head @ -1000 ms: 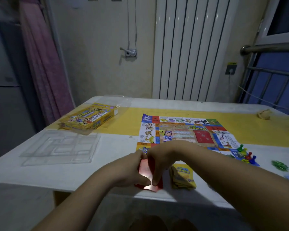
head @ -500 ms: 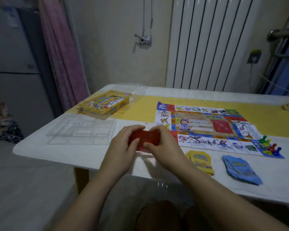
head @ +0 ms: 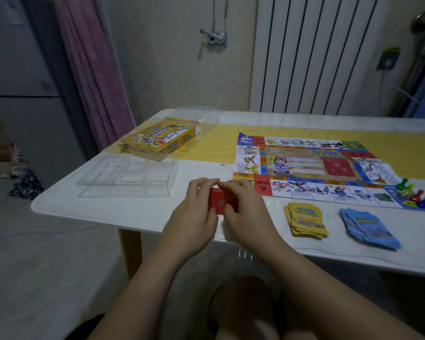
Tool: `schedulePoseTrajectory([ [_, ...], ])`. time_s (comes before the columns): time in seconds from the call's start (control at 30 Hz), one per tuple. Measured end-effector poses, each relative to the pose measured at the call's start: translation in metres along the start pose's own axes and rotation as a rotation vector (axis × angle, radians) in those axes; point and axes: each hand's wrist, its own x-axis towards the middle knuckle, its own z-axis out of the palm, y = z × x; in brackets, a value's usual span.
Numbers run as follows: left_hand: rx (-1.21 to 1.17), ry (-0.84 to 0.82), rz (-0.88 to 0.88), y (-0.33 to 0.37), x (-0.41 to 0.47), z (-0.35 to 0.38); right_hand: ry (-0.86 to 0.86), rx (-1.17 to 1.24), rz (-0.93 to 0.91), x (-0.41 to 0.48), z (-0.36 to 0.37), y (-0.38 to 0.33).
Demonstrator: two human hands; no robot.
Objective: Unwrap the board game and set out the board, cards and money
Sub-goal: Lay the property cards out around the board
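— What is seen of the room?
— A white table (head: 133,212) is set before a pale wall. A white radiator (head: 317,57) is seen at the far right and a pink curtain (head: 91,69) at the far left. A yellow strip (head: 219,143) is laid across the table's far half.
— What is laid out on it?
— The board (head: 304,165) is spread flat at the right, partly on the yellow strip. A clear plastic tray (head: 128,175) is placed at the left, and the yellow game box (head: 161,138) is set just beyond it. Near the front edge, just this side of the board, a blue card stack (head: 368,228) and a yellow card stack (head: 304,222) are laid side by side, loosely fanned and apart.
— Where are the hands?
— Both are held together near the front edge, beside the board's near left corner. A small red pack (head: 217,203) is gripped between them. The left hand (head: 194,217) is curled round its left end and the right hand (head: 245,212) is closed over its right end. Whether the pack rests on the table cannot be told.
— Anything smaller?
— Coloured pawns (head: 414,192) are clustered on the board's near right corner.
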Motion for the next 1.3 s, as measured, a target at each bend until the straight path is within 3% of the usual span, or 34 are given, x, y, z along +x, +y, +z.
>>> schedulePoseTrajectory([
  [0.17,0.113,-0.043,0.018,-0.001,-0.001,0.003,-0.049,0.006,0.071,0.003,-0.003,-0.003],
  [0.23,-0.145,-0.062,-0.073,0.001,0.004,-0.004,-0.103,0.042,0.099,0.008,-0.014,-0.005],
  [0.33,-0.798,-0.031,-0.328,0.011,0.015,-0.023,-0.193,0.037,0.017,0.017,-0.043,-0.017],
  [0.4,-1.097,-0.225,-0.446,0.020,0.022,-0.036,-0.299,-0.006,-0.036,0.024,-0.066,-0.028],
  [0.47,-1.234,-0.500,-0.456,0.030,0.028,-0.044,-0.401,-0.090,-0.087,0.028,-0.086,-0.037],
  [0.57,-1.292,-0.655,-0.346,0.042,0.037,-0.043,-0.468,-0.184,-0.139,0.027,-0.110,-0.044],
  [0.77,-1.444,-0.684,-0.350,0.070,0.052,-0.019,-0.370,-0.233,-0.124,0.025,-0.141,-0.030],
  [0.9,-1.565,-0.728,-0.421,0.091,0.065,-0.004,-0.301,-0.158,-0.090,0.029,-0.155,-0.008],
  [1.0,-1.587,-0.720,-0.399,0.105,0.079,0.009,-0.202,-0.046,-0.058,0.024,-0.167,0.006],
  [1.17,-1.528,-0.764,-0.308,0.128,0.098,0.030,-0.141,-0.072,-0.047,0.014,-0.172,0.028],
  [1.3,-1.539,-0.775,-0.303,0.140,0.113,0.045,-0.082,0.097,-0.002,0.021,-0.188,0.043],
])
